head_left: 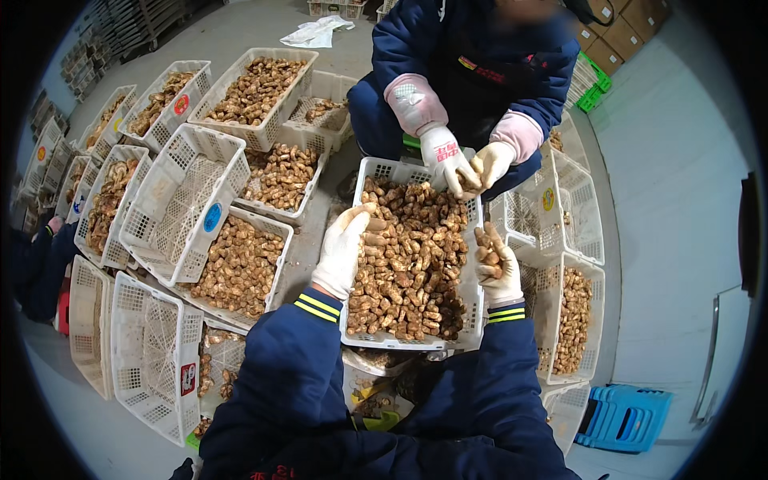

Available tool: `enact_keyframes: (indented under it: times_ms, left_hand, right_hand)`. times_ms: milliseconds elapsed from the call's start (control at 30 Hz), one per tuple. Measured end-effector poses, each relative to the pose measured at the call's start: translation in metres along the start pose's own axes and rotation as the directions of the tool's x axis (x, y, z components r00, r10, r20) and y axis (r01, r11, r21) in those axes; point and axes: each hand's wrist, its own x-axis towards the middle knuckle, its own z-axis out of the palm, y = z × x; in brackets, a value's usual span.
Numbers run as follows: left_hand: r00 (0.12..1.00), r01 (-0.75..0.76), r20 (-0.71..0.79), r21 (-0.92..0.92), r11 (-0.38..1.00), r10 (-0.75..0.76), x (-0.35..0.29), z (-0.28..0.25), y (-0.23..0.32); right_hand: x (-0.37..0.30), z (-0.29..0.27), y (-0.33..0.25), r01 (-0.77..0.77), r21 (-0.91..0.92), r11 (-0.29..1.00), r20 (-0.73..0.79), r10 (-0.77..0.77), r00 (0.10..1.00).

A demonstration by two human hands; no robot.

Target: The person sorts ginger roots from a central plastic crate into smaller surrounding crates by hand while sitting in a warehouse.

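In front of me stands a white perforated plastic crate [350, 339], piled with small, knobbly brown mushrooms [412, 264]. My left hand [342, 252], in a white glove, is at the crate's left side with its fingers curled in over the pile. Brown shows at its fingertips, and I cannot tell stain from a held piece. Over the right rim, my right hand [501, 276], also gloved, is closed around a brown mushroom [490, 246]. Across the crate, a person's two gloved hands [460, 164] are close together, with a brown piece between them.
White crates of brown mushrooms stand stacked on the left, with an empty crate [188, 196] among them. More crates [572, 316] line the right side. A blue plastic stool [626, 418] is by the wall at lower right. Cardboard boxes [628, 32] are at far right.
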Motion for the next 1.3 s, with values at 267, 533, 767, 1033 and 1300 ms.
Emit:
enact_keyframes:
  times_ms: [267,533,767,1033,1300]
  left_hand:
    - [0.997,-0.067,0.030,0.039,0.997,0.066,0.006,0.009,-0.002]
    - [0.999,-0.051,0.010,0.054,0.997,0.050,-0.002,0.005,0.002]
    - [0.999,-0.040,-0.006,0.006,0.999,0.040,0.003,-0.004,-0.007]
    - [0.999,-0.023,0.031,0.036,0.999,0.022,0.005,0.006,-0.007]
    - [1.000,-0.004,0.013,0.013,1.000,0.004,0.003,0.004,-0.006]
  right_hand:
    - [0.030,-0.040,0.038,-0.497,-0.839,-0.223,-0.384,-0.407,0.829]
    - [0.022,-0.024,0.054,-0.304,-0.562,-0.769,-0.452,-0.022,0.892]
    - [0.029,0.014,0.052,-0.298,-0.932,-0.209,-0.275,-0.132,0.952]
    - [0.035,-0.014,0.105,-0.236,-0.564,-0.792,-0.390,0.004,0.921]
    - [0.043,-0.022,0.118,-0.182,-0.545,-0.819,-0.338,0.016,0.941]
